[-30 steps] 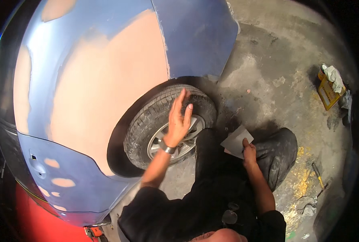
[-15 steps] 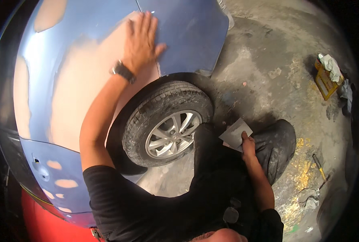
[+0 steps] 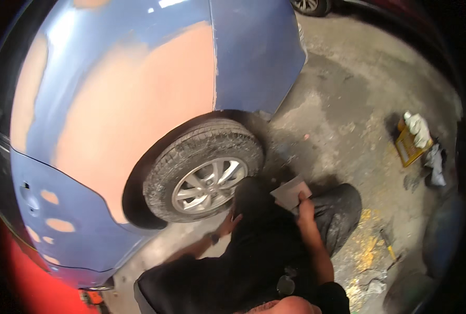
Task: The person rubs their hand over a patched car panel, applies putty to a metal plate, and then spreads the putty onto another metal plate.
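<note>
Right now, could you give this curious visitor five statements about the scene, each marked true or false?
1. The right hand holds a flat sheet. True.
2. The left hand lies flat on the car's large pinkish patch. False: it is low down, beside the dark trouser leg.
3. The large pinkish patch reaches above the wheel. True.
4. The watch is on the right arm. False: it is on the left.
5. A pale cloth hangs over the yellow container. True.
</note>
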Available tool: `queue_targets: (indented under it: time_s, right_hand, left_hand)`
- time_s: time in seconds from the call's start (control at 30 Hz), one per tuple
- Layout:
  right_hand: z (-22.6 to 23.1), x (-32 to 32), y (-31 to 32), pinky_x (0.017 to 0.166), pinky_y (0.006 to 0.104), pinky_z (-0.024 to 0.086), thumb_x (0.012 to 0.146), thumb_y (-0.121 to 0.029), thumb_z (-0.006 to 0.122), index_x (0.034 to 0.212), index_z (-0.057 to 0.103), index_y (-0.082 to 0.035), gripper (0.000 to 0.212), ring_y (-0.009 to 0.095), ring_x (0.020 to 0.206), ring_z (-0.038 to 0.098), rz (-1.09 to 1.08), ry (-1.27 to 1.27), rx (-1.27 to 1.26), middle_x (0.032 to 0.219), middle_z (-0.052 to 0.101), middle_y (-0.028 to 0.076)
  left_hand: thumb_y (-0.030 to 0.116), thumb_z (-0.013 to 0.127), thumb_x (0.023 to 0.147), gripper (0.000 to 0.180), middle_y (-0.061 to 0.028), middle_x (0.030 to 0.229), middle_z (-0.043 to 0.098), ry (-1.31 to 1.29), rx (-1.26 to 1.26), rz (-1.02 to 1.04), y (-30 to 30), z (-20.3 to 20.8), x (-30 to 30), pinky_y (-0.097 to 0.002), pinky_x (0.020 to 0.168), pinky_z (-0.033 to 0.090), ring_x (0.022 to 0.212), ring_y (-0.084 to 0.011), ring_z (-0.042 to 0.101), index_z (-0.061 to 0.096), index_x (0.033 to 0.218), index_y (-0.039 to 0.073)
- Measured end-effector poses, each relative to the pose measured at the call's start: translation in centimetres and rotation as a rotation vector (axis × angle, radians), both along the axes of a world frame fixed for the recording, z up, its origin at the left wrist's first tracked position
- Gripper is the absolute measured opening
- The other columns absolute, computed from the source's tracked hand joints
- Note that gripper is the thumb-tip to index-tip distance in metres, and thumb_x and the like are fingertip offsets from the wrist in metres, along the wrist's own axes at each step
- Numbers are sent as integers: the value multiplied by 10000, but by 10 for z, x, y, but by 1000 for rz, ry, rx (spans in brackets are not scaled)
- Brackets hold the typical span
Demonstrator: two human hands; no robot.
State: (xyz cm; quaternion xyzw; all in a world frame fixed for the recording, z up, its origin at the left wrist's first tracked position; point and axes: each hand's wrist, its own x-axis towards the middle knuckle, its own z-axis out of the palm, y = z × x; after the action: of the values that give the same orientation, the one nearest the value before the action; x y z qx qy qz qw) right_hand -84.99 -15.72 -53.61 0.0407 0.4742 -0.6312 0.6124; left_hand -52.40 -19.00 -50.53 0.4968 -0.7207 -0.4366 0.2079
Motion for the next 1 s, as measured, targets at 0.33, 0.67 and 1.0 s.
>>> queue_targets:
  time_s: [0.33,0.67,1.0]
  right_hand:
    - [-6,-17,-3,868,418,486,924,-443,625,1281,584,31,595,268,1033,592,196,201,-67,1212,623,149]
    - [35,-28,15,899,352,527,946,-292,661,1170,645,-40,338,178,975,666,334,380,13,1094,697,52]
    - [35,-8,5,852,335,539,966,-258,631,1094,686,-43,257,171,902,683,397,488,213,1010,721,44]
  left_hand:
    - [570,459,985,790,-232,1490,387,-13,204,92,-6,69,-73,-422,1084,378,1349,-309,432,271,1519,19]
    - [474,396,1043,558,-94,1216,642,792,846,-139,-40,50,-116,-341,936,496,1034,-202,636,559,1298,5]
    - [441,511,1018,473,42,891,626,549,629,-146,-30,29,-80,-260,717,437,807,-56,518,677,1093,4]
